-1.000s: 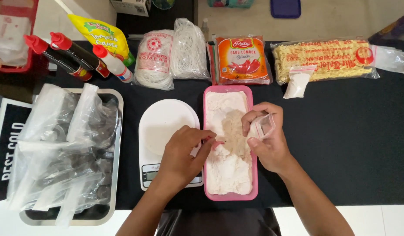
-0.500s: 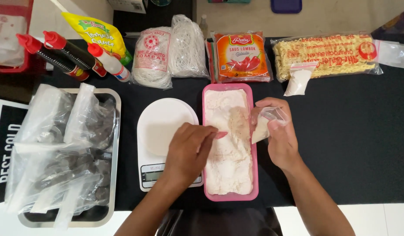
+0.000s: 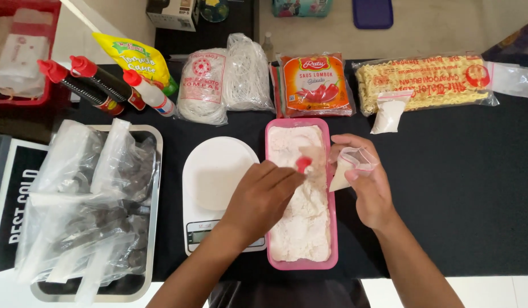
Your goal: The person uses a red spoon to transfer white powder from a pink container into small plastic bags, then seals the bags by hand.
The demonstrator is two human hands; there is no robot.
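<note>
— Where does the small clear bag (image 3: pixel 351 165) sit relative to the scooping hand?

— To its right, just beside it. The left hand (image 3: pixel 263 197) is closed around a small red scoop (image 3: pixel 303 164) held over the pink tray (image 3: pixel 331 228) of white powder (image 3: pixel 301 222); the right hand (image 3: pixel 369 182) pinches the bag by its rim, mouth held open and turned toward the scoop. A little powder already lies in the bag's lower corner.

— And the long axes?

— The tray runs lengthwise away from the person, near edge to far edge. The bag hangs at the tray's right rim, roughly over the upper half, so scoop and bag mouth are near each other, side by side across the tray's short width. The left hand is the one on the powder; the right is the one at the bag.

— What about the surface around them?

— A black cloth covers it. A white kitchen scale (image 3: pixel 215 191) lies touching the tray's left side, its pan bare (the left forearm crosses its lower right corner). Further left, a metal tray (image 3: pixel 154 171) holds filled plastic bags. Along the far edge: sauce bottles (image 3: pixel 93 85), a yellow sauce pouch (image 3: pixel 135 57), white vermicelli bundles (image 3: pixel 224 82), an orange chilli sauce packet (image 3: pixel 315 85), a pack of dried yellow noodles (image 3: pixel 424 82), and a small filled powder bag (image 3: pixel 388 114). To the right of the right hand the black cloth carries nothing nearby.
</note>
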